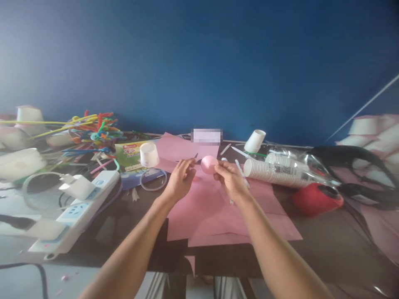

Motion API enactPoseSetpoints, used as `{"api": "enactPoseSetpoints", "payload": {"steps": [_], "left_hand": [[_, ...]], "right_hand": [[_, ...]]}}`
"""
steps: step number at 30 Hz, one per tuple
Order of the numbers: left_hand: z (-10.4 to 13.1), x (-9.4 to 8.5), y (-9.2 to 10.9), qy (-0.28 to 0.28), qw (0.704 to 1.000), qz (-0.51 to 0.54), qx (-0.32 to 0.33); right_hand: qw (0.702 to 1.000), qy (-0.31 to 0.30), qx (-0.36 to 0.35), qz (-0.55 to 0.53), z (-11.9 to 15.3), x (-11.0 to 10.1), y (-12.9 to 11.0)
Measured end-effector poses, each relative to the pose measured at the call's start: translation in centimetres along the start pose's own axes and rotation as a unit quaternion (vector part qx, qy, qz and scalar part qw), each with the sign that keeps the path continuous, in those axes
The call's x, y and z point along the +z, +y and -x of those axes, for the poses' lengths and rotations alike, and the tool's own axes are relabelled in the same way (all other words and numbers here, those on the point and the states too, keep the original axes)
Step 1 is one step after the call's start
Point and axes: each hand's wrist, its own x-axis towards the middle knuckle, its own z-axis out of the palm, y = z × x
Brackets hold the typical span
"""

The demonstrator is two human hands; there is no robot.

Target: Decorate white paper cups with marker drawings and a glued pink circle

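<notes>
One pink disc (pixel 208 165), head view: pinched at its edge by the right hand (pixel 227 174), above pink sheets (pixel 202 216) laid on the bench (pixel 330 245). Left hand (pixel 181 176): fingers curled beside a dark tip (pixel 196 156); whether anything is gripped cannot be told.

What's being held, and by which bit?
The right hand pinches a pink round piece by its edge. A dark tip shows by the left hand; whether that's held, I can't tell.

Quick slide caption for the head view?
Right hand holding a round pink piece above pink sheets, left hand close by.
</notes>
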Motion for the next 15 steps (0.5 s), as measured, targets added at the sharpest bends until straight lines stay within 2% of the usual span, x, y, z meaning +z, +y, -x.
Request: {"api": "enactPoseSetpoints", "payload": {"steps": [3, 8, 9, 11, 13, 15], "left_hand": [[0.0, 0.0, 0.9, -0.012, 0.988, 0.138, -0.068], [0.1, 0.0, 1.3, -0.019, 0.973, 0.177, -0.144], [0.1, 0.0, 1.2, -0.016, 0.971, 0.183, -0.154], [0.0, -0.3, 1.0, -0.02, 0.965, 0.2, -0.168], [0.0, -0.6, 1.0, -0.038, 0.957, 0.226, -0.179], [-0.1, -0.9, 1.1, -0.07, 0.946, 0.251, -0.192]], "right_hand": [[0.998, -0.023, -0.018, 0.054, 0.1, 0.2, 0.3], [0.99, -0.056, -0.018, 0.132, 0.4, 0.4, 0.1], [0.988, -0.038, -0.025, 0.151, 0.3, 0.2, -0.1], [0.975, 0.04, -0.053, 0.214, 0.1, -0.6, -0.6], [0.937, 0.145, -0.081, 0.306, -0.2, -1.7, -1.2], [0.888, 0.223, -0.086, 0.392, -0.6, -2.8, -1.8]]}}
